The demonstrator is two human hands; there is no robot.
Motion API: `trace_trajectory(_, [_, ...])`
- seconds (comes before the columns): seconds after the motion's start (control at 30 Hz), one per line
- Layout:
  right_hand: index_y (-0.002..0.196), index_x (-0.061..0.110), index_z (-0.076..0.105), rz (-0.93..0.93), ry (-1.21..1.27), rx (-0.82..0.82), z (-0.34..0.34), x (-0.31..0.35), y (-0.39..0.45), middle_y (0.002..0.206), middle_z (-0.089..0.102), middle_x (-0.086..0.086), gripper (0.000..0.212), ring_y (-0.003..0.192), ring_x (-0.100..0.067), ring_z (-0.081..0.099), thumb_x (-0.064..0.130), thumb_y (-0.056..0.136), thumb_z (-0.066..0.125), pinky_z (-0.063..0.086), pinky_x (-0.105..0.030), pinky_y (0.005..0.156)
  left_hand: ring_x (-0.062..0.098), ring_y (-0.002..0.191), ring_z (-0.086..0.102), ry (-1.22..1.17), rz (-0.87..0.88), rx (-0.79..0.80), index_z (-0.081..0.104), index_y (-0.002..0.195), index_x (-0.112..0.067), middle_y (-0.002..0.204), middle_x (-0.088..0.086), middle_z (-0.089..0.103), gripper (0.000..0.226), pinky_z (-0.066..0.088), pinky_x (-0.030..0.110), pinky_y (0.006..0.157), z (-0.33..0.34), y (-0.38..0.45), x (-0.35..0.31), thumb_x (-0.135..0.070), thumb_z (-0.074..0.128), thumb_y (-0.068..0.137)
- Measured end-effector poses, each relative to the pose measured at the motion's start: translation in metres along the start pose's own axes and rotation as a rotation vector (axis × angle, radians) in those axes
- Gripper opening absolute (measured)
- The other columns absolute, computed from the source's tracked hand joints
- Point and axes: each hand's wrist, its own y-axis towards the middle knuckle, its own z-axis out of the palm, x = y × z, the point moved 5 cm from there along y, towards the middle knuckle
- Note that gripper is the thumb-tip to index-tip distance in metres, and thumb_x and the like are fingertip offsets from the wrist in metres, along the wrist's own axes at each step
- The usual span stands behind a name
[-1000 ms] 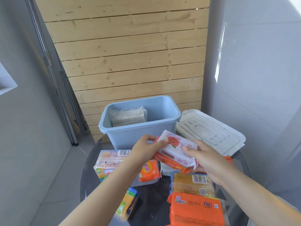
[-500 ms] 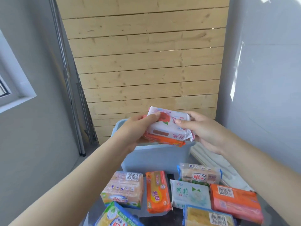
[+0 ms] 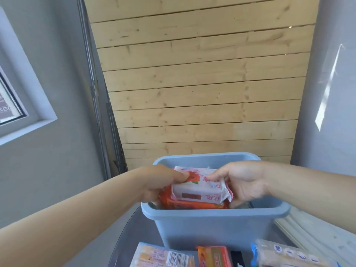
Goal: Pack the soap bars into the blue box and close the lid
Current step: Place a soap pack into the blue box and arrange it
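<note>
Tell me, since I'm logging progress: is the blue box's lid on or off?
Off. The blue box is open-topped, both hands lowering soap packs into it; the white lid lies beside it.

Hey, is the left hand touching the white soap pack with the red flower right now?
Touching. The head view shows the left hand with its thumb pressed on top of the white soap pack, over the blue box.

The blue box [image 3: 213, 226] was smooth matt plastic; the soap bars [image 3: 200, 189] wore glossy plastic wrappers; the wall [image 3: 202, 83] behind was bare, knotty wooden planks.
</note>
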Motion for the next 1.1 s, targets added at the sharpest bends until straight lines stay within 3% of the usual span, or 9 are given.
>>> trace_trajectory(0.2, [0.111,0.006,0.058,0.072,0.001,0.016,-0.002,-0.018,0.029,0.088,0.07,-0.013,0.023,0.074,-0.024,0.067,0.011,0.093,0.045,0.053,-0.035,0.075,0.026,0.083,0.059,0.143,-0.115,0.114,0.054,0.122,-0.003,0.102,0.014,0.062,0.034,0.05,0.032,0.077,0.0,0.025,0.016,-0.021,0.05,0.094])
trace_trajectory(0.47, [0.125,0.004,0.049,0.208,-0.102,0.013,0.009,-0.031,0.05,0.113,0.056,-0.016,0.032,0.108,-0.03,0.05,0.012,0.097,0.035,0.03,-0.045,0.111,0.026,0.086,0.063,-0.001,-0.198,0.16,0.051,0.118,-0.012,0.104,0.015,0.064,0.043,0.048,0.038,0.091,0.006,0.032,0.019,-0.045,0.037,0.095])
trace_trajectory(0.57, [0.13,0.0,0.043,0.241,-0.114,0.012,0.01,-0.037,0.055,0.118,0.052,-0.017,0.036,0.111,-0.029,0.047,0.011,0.099,0.027,0.027,-0.044,0.113,0.037,0.11,0.058,0.001,-0.22,0.118,0.017,0.146,-0.014,0.127,0.029,0.05,0.069,0.047,0.037,0.086,0.005,0.033,0.021,-0.054,0.036,0.093])
trace_trajectory(0.63, [0.128,0.001,0.043,0.245,-0.125,0.01,0.01,-0.038,0.057,0.106,0.054,-0.015,0.036,0.105,-0.027,0.048,0.011,0.099,0.026,0.029,-0.042,0.112,0.043,0.124,0.047,-0.005,-0.23,0.095,0.001,0.149,-0.015,0.136,0.035,0.039,0.08,0.046,0.037,0.084,0.007,0.035,0.023,-0.058,0.036,0.091])
trace_trajectory(0.73, [0.117,0.0,0.051,0.212,-0.07,-0.004,0.006,-0.036,0.058,0.092,0.056,-0.013,0.032,0.087,-0.026,0.055,0.011,0.099,0.026,0.04,-0.04,0.098,0.046,0.135,0.03,-0.105,-0.212,0.078,-0.004,0.148,-0.01,0.15,0.036,0.011,0.086,0.037,0.043,0.102,0.003,0.035,0.024,-0.058,0.037,0.09])
trace_trajectory(0.83, [0.096,0.0,0.055,0.212,-0.048,-0.036,0.001,-0.033,0.055,0.091,0.058,-0.017,0.03,0.083,-0.029,0.055,0.012,0.098,0.027,0.04,-0.041,0.093,0.045,0.141,0.014,-0.168,-0.183,0.086,-0.006,0.148,-0.007,0.152,0.034,0.002,0.09,0.023,0.048,0.114,0.0,0.036,0.025,-0.061,0.037,0.089])
trace_trajectory(0.9, [0.102,-0.002,0.053,0.217,-0.12,-0.092,-0.006,-0.032,0.053,0.105,0.059,-0.021,0.032,0.092,-0.032,0.055,0.015,0.099,0.027,0.036,-0.043,0.098,0.045,0.141,0.015,-0.162,-0.171,0.102,-0.006,0.147,-0.006,0.152,0.034,0.004,0.091,0.022,0.048,0.115,0.0,0.036,0.026,-0.063,0.035,0.089])
trace_trajectory(1.0, [0.132,-0.012,0.036,0.223,-0.172,-0.148,-0.015,-0.03,0.048,0.141,0.039,-0.03,0.047,0.126,-0.04,0.044,0.019,0.097,0.028,0.033,-0.047,0.105,0.043,0.14,0.022,-0.185,-0.143,0.143,-0.004,0.147,-0.004,0.152,0.033,0.008,0.092,0.026,0.047,0.111,-0.001,0.034,0.024,-0.064,0.032,0.088])
trace_trajectory(1.1, [0.131,-0.012,0.038,0.199,-0.16,-0.179,-0.019,-0.027,0.045,0.142,0.037,-0.031,0.048,0.13,-0.041,0.041,0.02,0.096,0.031,0.034,-0.047,0.104,0.042,0.138,0.03,-0.207,-0.101,0.141,0.002,0.147,-0.002,0.151,0.032,0.017,0.09,0.029,0.048,0.11,-0.002,0.034,0.022,-0.064,0.032,0.089])
